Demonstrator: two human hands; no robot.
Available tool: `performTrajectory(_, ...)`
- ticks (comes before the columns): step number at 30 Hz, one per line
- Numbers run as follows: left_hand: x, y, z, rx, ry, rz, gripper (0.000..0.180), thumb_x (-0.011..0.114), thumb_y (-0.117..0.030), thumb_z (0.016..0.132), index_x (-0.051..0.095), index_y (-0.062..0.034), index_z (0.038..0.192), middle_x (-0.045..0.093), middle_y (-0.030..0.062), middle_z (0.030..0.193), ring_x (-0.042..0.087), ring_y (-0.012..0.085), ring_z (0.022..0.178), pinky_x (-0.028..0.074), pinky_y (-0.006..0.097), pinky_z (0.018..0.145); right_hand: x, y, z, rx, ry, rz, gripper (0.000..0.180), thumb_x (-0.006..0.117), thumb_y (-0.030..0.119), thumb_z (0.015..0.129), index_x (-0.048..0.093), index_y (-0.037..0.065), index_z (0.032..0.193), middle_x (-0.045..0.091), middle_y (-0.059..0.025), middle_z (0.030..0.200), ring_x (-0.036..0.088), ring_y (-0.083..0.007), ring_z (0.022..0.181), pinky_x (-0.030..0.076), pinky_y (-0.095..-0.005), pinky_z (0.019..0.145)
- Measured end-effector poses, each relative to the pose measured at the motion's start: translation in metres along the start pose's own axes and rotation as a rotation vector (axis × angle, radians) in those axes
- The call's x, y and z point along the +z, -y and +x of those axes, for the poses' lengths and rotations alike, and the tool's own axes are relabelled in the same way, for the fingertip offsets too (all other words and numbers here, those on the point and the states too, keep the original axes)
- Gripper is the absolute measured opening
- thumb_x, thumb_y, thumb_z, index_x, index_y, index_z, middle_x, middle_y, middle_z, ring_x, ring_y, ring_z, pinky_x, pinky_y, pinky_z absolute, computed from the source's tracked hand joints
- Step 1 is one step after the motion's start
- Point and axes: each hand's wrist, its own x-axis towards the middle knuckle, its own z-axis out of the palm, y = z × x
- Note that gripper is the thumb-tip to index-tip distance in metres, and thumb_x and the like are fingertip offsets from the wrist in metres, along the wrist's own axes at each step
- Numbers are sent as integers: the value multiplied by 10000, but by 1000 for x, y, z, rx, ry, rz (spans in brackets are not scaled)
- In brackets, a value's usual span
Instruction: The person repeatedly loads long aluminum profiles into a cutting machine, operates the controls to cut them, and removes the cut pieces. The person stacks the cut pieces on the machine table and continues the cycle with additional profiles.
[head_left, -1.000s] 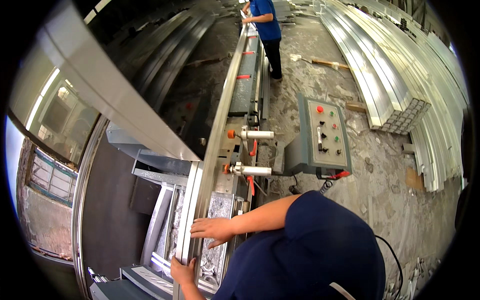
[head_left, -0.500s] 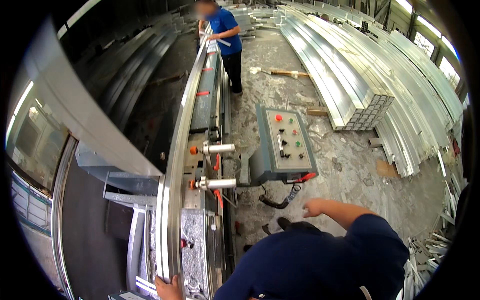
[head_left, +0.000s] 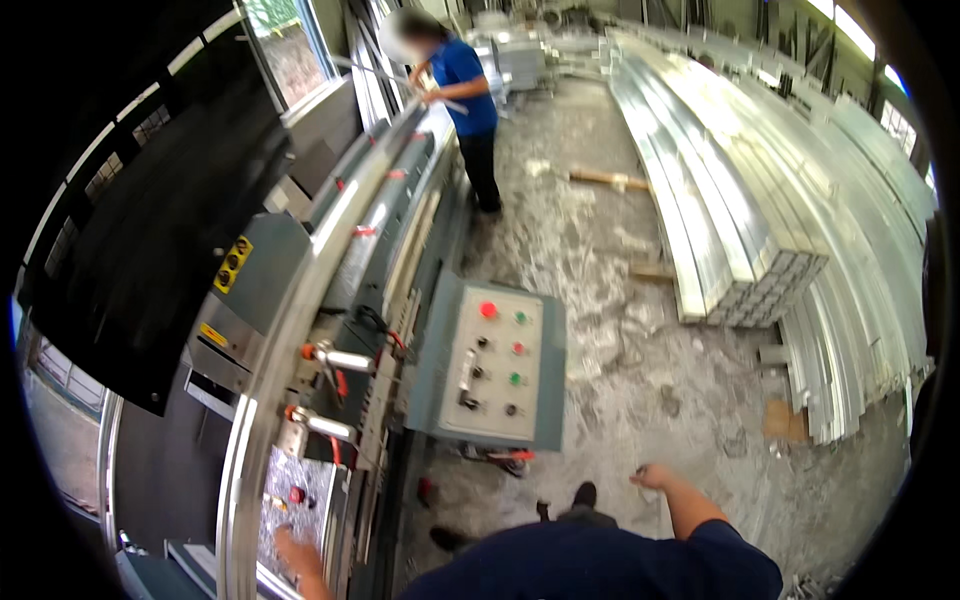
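Observation:
My left hand (head_left: 297, 552) is over the machine's bed plate (head_left: 322, 488), which is strewn with metal chips. It is blurred, with its fingers partly stretched, and I see nothing in it. Just left of it runs a long silvery metal profile (head_left: 262, 400) along the machine, and a red button (head_left: 297, 494) sits beyond the fingers. My right hand (head_left: 653, 477) hangs out to the right over the floor, loosely bent, with a small gap between thumb and fingers. It touches nothing I can see. Two clamp cylinders (head_left: 350, 361) with orange ends stand against the profile.
A grey control panel (head_left: 500, 365) with coloured buttons stands ahead of me. At the machine's far end a person in a blue shirt (head_left: 465, 80) holds a thin strip (head_left: 455, 106). Bundled metal profiles (head_left: 715, 200) lie at right, with wooden blocks (head_left: 610, 179) on the floor.
My left hand has come off the profile to the chip-covered plate. My right arm has swung lower. The view has shifted, and a dark guard and grey machine housing now show at left.

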Motion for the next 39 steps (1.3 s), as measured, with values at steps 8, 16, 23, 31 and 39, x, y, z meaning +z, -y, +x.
performTrajectory(8, 52, -406, -91, 1005, 564, -234, 302, 739, -294, 800, 608, -99, 611, 607, 95, 647, 621, 301, 632, 483, 428, 558, -144, -29, -17, 104, -178, 299, 579, 707, 455, 810, 666, 19, 1190, 699, -199, 1097, 661, -353, 1030, 519, -411, 891)
performTrajectory(16, 122, -613, -72, 1236, 622, -554, 272, 708, -170, 776, 547, -95, 571, 548, 73, 572, 575, 288, 543, 464, 404, 506, -207, -106, 23, 54, -229, 420, 519, 723, 364, 830, 661, -14, 1180, 724, -149, 912, 694, -221, 813, 533, -342, 749)
performTrajectory(23, 233, -753, -68, 1275, 796, -563, 246, 679, -254, 818, 615, -110, 630, 596, 65, 621, 620, 291, 614, 493, 419, 546, -302, -180, 48, 389, -236, 424, 398, 736, 299, 834, 697, -31, 1053, 725, -124, 840, 685, -198, 725, 531, -337, 668)
performTrajectory(31, 302, -971, 11, 1356, 765, -694, 250, 646, -266, 854, 616, -88, 681, 622, 78, 682, 625, 307, 645, 497, 429, 557, -432, -175, 125, 831, -109, 769, 432, 732, 353, 863, 682, 2, 1111, 719, -96, 857, 688, -240, 738, 545, -374, 674)
performTrajectory(39, 467, -1103, 85, 1067, 1066, -389, 319, 637, -388, 869, 659, -74, 822, 655, 147, 783, 628, 387, 776, 501, 482, 684, -565, -162, 302, 884, -69, 787, 433, 723, 359, 873, 681, -13, 1091, 718, -110, 870, 691, -256, 739, 551, -386, 663)
